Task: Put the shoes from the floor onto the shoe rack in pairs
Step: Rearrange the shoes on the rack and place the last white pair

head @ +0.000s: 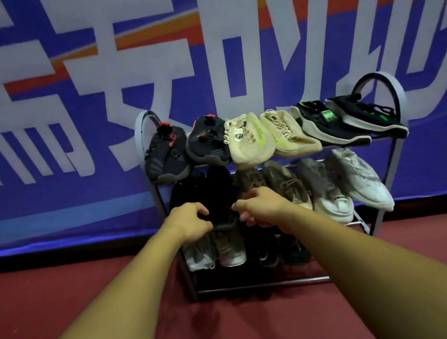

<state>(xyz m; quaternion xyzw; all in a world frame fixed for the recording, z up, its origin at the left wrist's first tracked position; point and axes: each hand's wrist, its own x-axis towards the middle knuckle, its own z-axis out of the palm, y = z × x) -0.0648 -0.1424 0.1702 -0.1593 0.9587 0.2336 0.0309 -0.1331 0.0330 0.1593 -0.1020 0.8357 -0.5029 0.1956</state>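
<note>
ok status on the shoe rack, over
Left hand and right hand both at the black sneakers on the middle shelf, grip unclear. Shoe rack top and middle shelves hold three pairs each. Nothing blocking the hands.

The left arm [108, 321] and right arm [382, 276], both bare, stretch forward and converge. The left hand [192, 222] is knuckles-up, fingers and thumb curled toward the right hand [262, 207], just beside it but apart, its fingers likewise curled inward. Whether either grips anything is unclear.
</note>
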